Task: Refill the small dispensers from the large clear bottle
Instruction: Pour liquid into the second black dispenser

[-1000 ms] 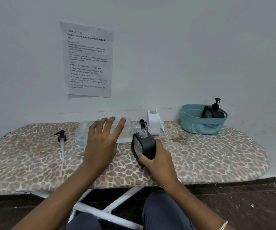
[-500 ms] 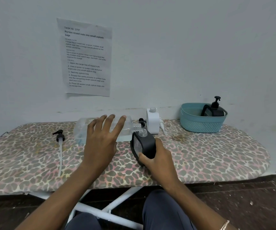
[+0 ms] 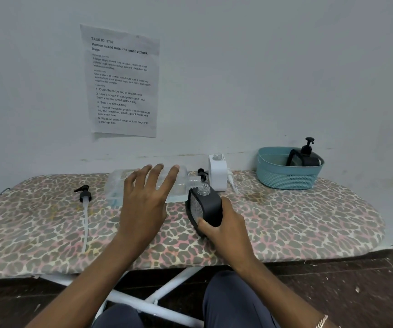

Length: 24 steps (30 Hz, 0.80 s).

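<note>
Step in hand: readying a pour. Nearest, the right hand (image 3: 228, 223) wraps its fingers (image 3: 202, 225) and thumb round the lower body of the open black dispenser (image 3: 208, 207), which stands tilted on the ironing board (image 3: 309, 221) with its clear neck uncapped. The left hand (image 3: 143, 204) is spread, its fingers straight and holding nothing, over the large clear bottle (image 3: 116, 188). Whether it touches the bottle cannot be told. The bottle lies on its side, its mouth just beside the dispenser's neck. To the left lies a removed pump head (image 3: 84, 196) with its tube. Farther back stands a white dispenser (image 3: 218, 174), also uncapped, and a teal basket (image 3: 285, 178) holds a pump-topped black dispenser (image 3: 306, 157). The next move probably calls for gripping the bottle, lifting it and tipping its mouth over the open neck. Spilling is the likely risk.
</note>
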Each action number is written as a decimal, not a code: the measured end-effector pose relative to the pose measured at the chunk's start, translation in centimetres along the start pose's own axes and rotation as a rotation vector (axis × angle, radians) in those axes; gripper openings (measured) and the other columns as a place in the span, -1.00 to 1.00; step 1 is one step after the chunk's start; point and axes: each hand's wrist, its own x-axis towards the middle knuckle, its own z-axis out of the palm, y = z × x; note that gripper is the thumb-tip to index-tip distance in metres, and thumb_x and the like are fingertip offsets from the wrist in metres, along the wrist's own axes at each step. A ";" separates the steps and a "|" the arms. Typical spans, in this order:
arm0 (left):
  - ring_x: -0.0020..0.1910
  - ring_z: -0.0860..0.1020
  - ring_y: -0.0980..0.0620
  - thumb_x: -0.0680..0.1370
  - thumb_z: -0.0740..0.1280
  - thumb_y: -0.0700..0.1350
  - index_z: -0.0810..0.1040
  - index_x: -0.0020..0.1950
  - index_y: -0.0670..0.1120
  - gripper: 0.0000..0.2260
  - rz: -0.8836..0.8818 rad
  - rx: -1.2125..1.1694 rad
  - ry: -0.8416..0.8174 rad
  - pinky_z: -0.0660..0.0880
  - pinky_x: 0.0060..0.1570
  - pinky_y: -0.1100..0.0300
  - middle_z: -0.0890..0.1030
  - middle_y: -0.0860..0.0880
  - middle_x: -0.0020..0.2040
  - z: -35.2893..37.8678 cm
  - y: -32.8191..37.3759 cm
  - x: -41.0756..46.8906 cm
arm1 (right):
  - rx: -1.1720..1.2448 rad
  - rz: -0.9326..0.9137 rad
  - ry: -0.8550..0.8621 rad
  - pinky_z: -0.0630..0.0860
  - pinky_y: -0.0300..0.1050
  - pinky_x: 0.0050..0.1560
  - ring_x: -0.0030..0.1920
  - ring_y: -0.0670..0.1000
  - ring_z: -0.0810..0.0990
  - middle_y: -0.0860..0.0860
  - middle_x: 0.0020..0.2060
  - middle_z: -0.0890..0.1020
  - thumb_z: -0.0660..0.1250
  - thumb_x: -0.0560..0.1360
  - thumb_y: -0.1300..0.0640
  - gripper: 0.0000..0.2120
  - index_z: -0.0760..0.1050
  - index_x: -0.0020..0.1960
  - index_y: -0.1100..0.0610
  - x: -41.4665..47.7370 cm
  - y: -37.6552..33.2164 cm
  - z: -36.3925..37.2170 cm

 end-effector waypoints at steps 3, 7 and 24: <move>0.38 0.52 -0.34 0.27 0.54 -0.41 0.48 0.56 -0.08 -0.15 -0.002 -0.005 -0.007 0.37 0.33 -0.28 0.56 -0.25 0.40 0.0 0.0 0.0 | -0.005 0.000 0.017 0.54 -0.38 -0.27 -0.13 -0.27 0.66 -0.23 -0.13 0.67 0.52 0.49 0.00 -0.64 0.41 0.13 -0.24 0.0 0.1 0.0; 0.38 0.52 -0.33 0.27 0.56 -0.40 0.47 0.56 -0.08 -0.14 0.002 -0.009 -0.014 0.38 0.33 -0.27 0.56 -0.24 0.40 0.0 0.0 0.0 | -0.008 0.003 0.011 0.56 -0.34 -0.23 -0.10 -0.25 0.65 -0.18 -0.10 0.67 0.52 0.49 0.00 -0.64 0.42 0.16 -0.18 0.0 0.1 0.0; 0.38 0.52 -0.34 0.27 0.56 -0.42 0.48 0.55 -0.09 -0.15 -0.001 -0.012 -0.019 0.39 0.32 -0.28 0.57 -0.25 0.40 -0.2 0.0 0.1 | -0.005 -0.004 0.012 0.54 -0.38 -0.23 -0.09 -0.27 0.66 -0.21 -0.09 0.67 0.53 0.49 0.01 -0.62 0.41 0.15 -0.24 0.1 0.2 0.0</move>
